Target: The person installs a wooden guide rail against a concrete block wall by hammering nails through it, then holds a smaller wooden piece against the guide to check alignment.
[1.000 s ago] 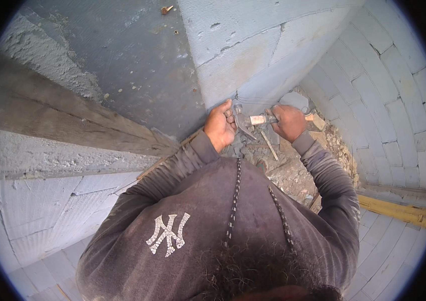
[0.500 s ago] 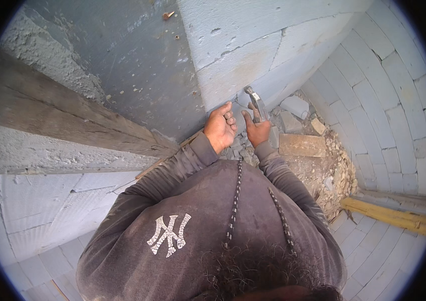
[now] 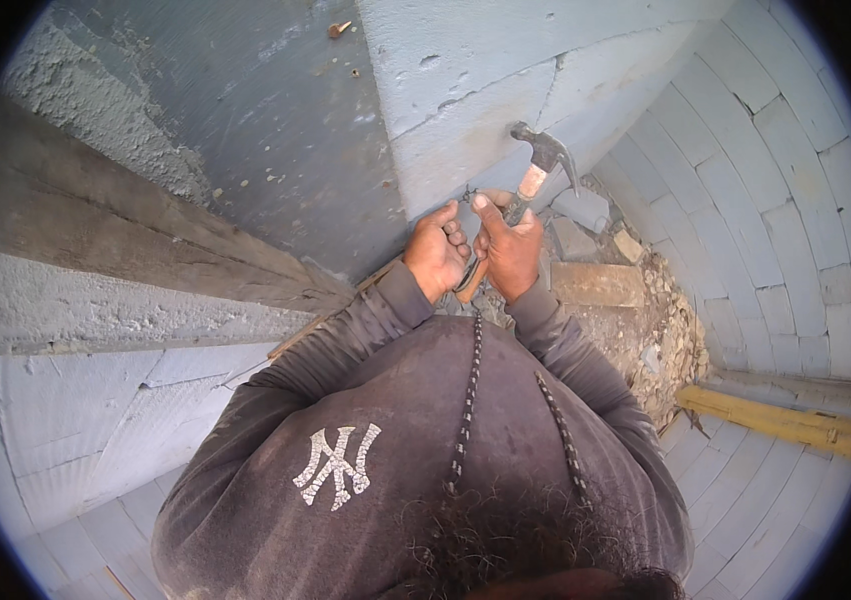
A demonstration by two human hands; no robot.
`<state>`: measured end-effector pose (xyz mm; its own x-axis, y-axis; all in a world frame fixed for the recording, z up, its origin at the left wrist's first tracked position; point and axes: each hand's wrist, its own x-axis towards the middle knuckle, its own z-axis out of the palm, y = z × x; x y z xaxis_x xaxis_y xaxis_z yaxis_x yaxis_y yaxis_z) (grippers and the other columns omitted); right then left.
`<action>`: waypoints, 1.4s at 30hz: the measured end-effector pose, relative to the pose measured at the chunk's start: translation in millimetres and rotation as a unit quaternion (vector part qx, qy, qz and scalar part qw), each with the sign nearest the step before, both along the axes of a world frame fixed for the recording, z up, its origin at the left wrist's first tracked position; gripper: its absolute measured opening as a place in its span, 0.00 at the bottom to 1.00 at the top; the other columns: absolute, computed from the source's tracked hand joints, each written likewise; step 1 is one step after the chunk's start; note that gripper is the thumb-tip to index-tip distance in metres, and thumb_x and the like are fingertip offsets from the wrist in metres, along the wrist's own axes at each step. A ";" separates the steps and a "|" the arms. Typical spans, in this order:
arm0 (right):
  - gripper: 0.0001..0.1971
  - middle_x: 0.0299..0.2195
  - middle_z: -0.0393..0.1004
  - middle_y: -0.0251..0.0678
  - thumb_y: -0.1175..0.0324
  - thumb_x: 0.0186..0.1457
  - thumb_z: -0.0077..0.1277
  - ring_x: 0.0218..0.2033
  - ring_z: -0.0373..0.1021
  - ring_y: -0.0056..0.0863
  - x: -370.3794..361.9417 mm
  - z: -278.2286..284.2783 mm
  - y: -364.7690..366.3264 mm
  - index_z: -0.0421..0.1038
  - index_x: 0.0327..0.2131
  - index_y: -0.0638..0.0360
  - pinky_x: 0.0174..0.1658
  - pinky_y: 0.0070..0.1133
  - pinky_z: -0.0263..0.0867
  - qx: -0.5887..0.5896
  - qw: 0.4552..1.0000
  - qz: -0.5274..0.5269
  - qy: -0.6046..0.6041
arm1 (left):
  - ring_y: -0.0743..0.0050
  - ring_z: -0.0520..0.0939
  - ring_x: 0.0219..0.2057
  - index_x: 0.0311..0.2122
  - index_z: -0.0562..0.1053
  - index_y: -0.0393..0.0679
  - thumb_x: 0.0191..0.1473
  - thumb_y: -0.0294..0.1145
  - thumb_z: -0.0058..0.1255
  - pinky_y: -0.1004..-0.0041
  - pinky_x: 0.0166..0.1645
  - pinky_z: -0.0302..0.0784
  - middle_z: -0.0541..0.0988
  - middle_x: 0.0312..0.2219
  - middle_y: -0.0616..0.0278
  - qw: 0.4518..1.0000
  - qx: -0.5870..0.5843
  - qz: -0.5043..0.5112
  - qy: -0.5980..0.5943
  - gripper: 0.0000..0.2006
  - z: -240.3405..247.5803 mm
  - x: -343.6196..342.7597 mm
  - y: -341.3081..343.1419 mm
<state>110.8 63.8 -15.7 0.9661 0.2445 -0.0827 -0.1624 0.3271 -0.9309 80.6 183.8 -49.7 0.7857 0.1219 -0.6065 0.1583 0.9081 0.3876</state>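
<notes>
Right hand (image 3: 513,256) grips hammer (image 3: 531,181), head toward far right. Left hand (image 3: 435,256) curls just beside; cannot tell if holding something. Step seems handling wire (image 3: 469,193) near wall (image 3: 465,90); next perhaps calls for steady pinch.

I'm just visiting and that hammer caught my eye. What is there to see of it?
It is a claw hammer with a dark, metal-looking head: a blunt striking face on the left, a curved claw bending down to the right. Below the head, the handle shows a worn, pale pinkish band, then a dark stretch, and a brownish, wood-like lower end. It slants, head up and to the right, gripped around the handle by the right hand, which hides part of it.
</notes>
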 end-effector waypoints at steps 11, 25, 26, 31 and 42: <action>0.15 0.39 0.77 0.50 0.69 0.52 0.62 0.36 0.76 0.47 -11.0 -15.1 -90.7 0.76 0.43 0.63 0.39 0.33 0.72 -0.284 0.839 0.011 -0.465 | 0.83 0.63 0.23 0.33 0.68 0.57 0.64 0.37 0.55 0.75 0.31 0.61 0.63 0.21 0.78 1.000 0.002 0.005 0.013 0.08 9.6 -2.6 -1.4; 0.20 0.28 0.72 0.39 0.62 0.39 0.69 0.30 0.73 0.41 46.1 -49.6 -105.1 0.68 0.31 0.55 0.31 0.36 0.69 -0.429 0.634 0.081 -0.638 | 0.85 0.61 0.20 0.33 0.68 0.54 0.65 0.37 0.53 0.77 0.22 0.59 0.61 0.20 0.76 1.000 0.008 -0.005 0.012 0.08 -2.8 4.7 5.1; 0.21 0.28 0.71 0.39 0.62 0.38 0.70 0.30 0.73 0.41 49.6 -47.1 -104.5 0.68 0.32 0.55 0.30 0.35 0.68 -0.434 0.627 0.088 -0.641 | 0.82 0.61 0.20 0.32 0.67 0.54 0.66 0.37 0.52 0.74 0.26 0.62 0.60 0.20 0.75 1.000 -0.001 -0.008 0.011 0.09 -4.8 5.7 5.3; 0.20 0.28 0.73 0.38 0.62 0.39 0.70 0.30 0.74 0.40 64.3 -41.6 -104.6 0.69 0.33 0.55 0.32 0.35 0.70 -0.457 0.603 0.113 -0.644 | 0.76 0.63 0.22 0.31 0.67 0.53 0.67 0.39 0.50 0.65 0.35 0.71 0.61 0.19 0.75 1.000 -0.008 -0.004 0.020 0.10 -8.3 8.8 4.7; 0.17 0.28 0.74 0.38 0.63 0.43 0.69 0.31 0.75 0.42 57.4 -27.0 -99.0 0.69 0.32 0.55 0.33 0.34 0.71 -0.498 0.598 0.107 -0.620 | 0.80 0.62 0.22 0.36 0.70 0.54 0.68 0.40 0.49 0.71 0.36 0.68 0.62 0.19 0.78 0.998 0.010 -0.012 0.053 0.07 20.6 4.4 -1.0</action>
<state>168.3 -35.2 -42.8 0.3915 0.7993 0.4558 0.9145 -0.3931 -0.0962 85.0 182.8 -29.1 0.7193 0.1170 -0.6847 0.2205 0.8962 0.3848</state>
